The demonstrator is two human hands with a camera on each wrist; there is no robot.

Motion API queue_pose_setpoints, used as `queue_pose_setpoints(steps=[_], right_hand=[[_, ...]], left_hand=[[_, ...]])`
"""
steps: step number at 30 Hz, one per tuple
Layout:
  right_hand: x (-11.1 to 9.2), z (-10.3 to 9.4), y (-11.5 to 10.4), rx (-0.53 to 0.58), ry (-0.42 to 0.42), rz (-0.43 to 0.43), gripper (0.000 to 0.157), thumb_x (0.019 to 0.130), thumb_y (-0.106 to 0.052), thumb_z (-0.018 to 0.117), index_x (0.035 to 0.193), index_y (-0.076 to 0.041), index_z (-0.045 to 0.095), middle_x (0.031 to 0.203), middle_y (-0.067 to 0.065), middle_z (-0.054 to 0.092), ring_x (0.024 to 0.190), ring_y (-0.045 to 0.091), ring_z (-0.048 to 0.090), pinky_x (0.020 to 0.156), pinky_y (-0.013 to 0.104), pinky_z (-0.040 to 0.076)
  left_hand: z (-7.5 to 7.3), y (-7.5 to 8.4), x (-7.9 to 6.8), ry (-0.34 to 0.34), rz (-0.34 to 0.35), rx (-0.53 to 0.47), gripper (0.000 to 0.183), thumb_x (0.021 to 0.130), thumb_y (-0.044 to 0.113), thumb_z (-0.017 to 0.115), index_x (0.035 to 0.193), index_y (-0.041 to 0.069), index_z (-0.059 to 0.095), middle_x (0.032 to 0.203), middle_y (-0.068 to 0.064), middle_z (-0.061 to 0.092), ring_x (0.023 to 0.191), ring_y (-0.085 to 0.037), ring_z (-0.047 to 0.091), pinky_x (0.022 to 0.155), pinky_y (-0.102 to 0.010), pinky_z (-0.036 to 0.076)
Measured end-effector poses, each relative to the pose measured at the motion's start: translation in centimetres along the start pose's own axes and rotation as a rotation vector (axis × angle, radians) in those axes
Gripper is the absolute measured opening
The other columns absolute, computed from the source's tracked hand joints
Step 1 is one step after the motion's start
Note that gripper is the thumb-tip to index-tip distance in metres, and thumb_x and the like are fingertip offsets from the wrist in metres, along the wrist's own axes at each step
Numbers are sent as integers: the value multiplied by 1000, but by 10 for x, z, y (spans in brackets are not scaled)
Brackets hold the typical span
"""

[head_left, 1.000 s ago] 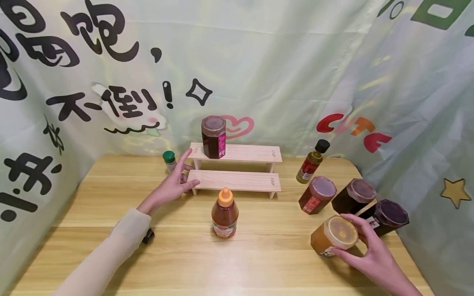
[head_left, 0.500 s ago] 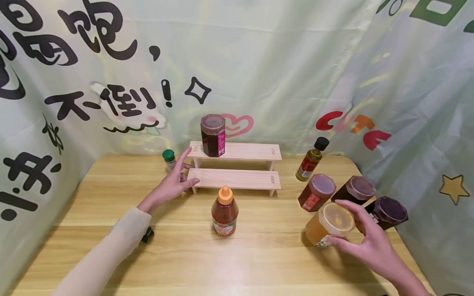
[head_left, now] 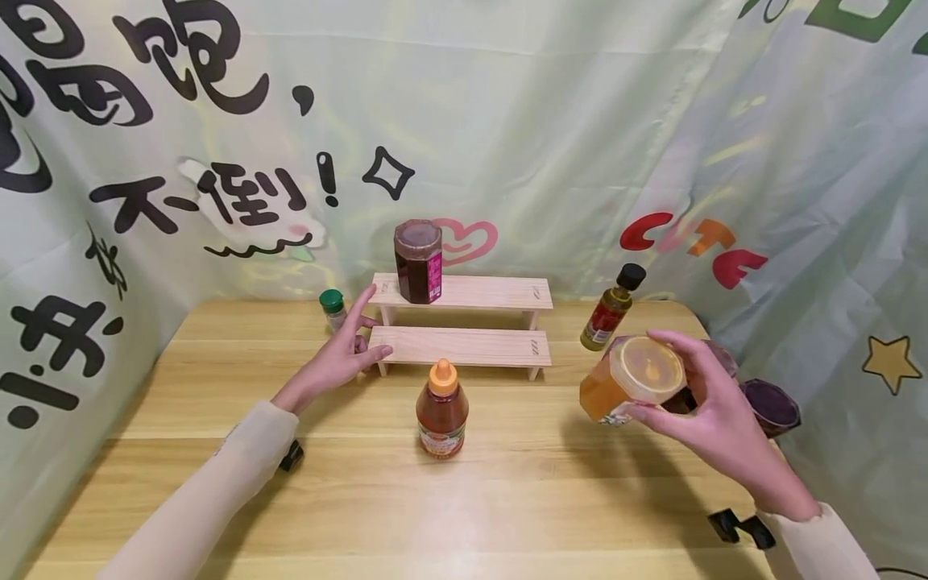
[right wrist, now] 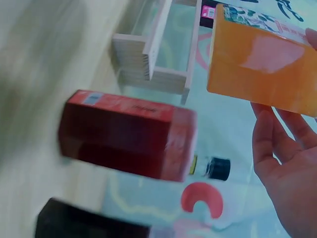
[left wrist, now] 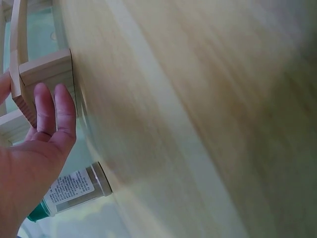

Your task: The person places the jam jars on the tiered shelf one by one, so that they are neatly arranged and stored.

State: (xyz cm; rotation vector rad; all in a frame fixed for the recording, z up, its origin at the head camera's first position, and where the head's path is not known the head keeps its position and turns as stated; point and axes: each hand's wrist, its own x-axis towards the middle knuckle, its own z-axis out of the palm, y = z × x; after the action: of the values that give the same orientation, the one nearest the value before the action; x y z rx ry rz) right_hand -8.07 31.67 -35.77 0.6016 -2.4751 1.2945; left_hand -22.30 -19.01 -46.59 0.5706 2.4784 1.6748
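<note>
My right hand point(head_left: 725, 427) holds an angular jar of orange contents point(head_left: 605, 391) with a pale lid, gripped between thumb and fingers. Its shadow falls on the table, apart from the jar. In the right wrist view, the orange jar point(right wrist: 262, 64) is at upper right, and a red-labelled jar point(right wrist: 126, 134) stands below it. At the left end of a two-step wooden rack, my left hand point(head_left: 337, 354) has its thumb on the lower board point(head_left: 464, 345) and its index finger at the upper board point(head_left: 493, 292). Two bent fingers lie by the rack's leg point(left wrist: 52, 72) in the left wrist view.
A dark jar with a pink label point(head_left: 419, 266) stands on the upper board. An orange-capped sauce bottle point(head_left: 442, 415) stands before the rack, a green-capped shaker point(head_left: 333, 306) left of it. A black-capped bottle point(head_left: 609, 310) and dark jars point(head_left: 772, 403) stand right.
My right hand has raised the orange jar off the table and carried it away from me, slightly left; it now hides most of the red-labelled jar. My left hand stays at the rack.
</note>
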Motion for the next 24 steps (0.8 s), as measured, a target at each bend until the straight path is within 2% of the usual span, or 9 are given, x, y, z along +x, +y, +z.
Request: queue_pose_setpoints(steps=[7, 13, 20, 24], right_hand=[[35, 7, -7, 55, -3, -24, 102, 76, 22, 89, 163, -7, 46, 149, 6, 54, 121, 17, 60, 96, 17, 49], [62, 13, -7, 69, -55, -27, 99, 79, 14, 91, 163, -16, 48, 143, 5, 60, 121, 18, 61, 99, 17, 49], [95, 22, -9, 106, -98, 12, 92, 86, 4, 91, 163, -20, 47, 139, 4, 63, 112, 23, 64, 85, 24, 57], [113, 28, -6, 135, -104, -15, 90, 87, 5, 90, 163, -19, 47, 138, 7, 65, 109, 25, 66, 88, 26, 56]], left_hand=[[0, 2, 1, -7, 1, -6, 110, 103, 4, 76, 177, 39, 2, 151, -35, 44, 65, -22, 54, 52, -29, 51], [0, 1, 2, -14, -9, -9, 110, 103, 5, 76, 176, 40, 2, 150, -33, 43, 65, -22, 54, 51, -28, 50], [-1, -1, 1, -12, -9, -26, 110, 103, 5, 76, 177, 40, 2, 153, -34, 42, 64, -23, 54, 50, -29, 49], [-2, -3, 0, -8, -7, -23, 110, 103, 4, 76, 176, 40, 2, 153, -33, 42, 64, -23, 54, 50, -30, 50]])
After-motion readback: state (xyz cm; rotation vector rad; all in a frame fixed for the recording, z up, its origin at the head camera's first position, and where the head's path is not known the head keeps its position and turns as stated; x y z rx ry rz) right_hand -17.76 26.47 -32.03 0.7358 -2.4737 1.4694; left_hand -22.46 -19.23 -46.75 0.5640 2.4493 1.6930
